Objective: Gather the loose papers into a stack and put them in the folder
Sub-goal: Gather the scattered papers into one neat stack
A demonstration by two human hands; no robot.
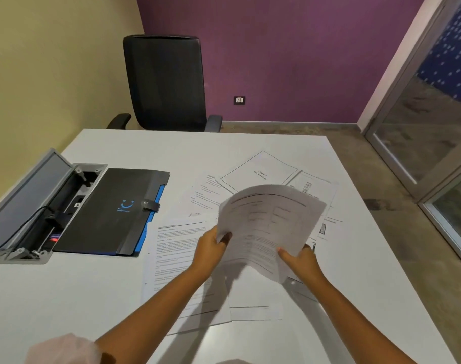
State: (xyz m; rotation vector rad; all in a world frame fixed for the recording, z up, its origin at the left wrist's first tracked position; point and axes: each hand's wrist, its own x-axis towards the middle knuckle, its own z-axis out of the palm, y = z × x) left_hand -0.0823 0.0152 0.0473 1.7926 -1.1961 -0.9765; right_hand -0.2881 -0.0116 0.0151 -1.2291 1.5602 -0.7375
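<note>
A small bundle of printed papers (pixel 268 227) is lifted above the white table (pixel 66 298), curved and tilted. My left hand (pixel 211 245) grips its left edge and my right hand (pixel 300 261) grips its lower right corner. Several loose sheets (pixel 177 248) lie spread flat under and around the bundle, one with a framed title page (pixel 259 170) farther back. A closed black folder (pixel 111 214) with a blue edge and a snap strap lies to the left of the papers.
An open cable box (pixel 43 206) with its lid raised and a black cable is set into the table's left side. A black office chair (pixel 166 82) stands behind the far edge. A glass door (pixel 434 127) is at the right.
</note>
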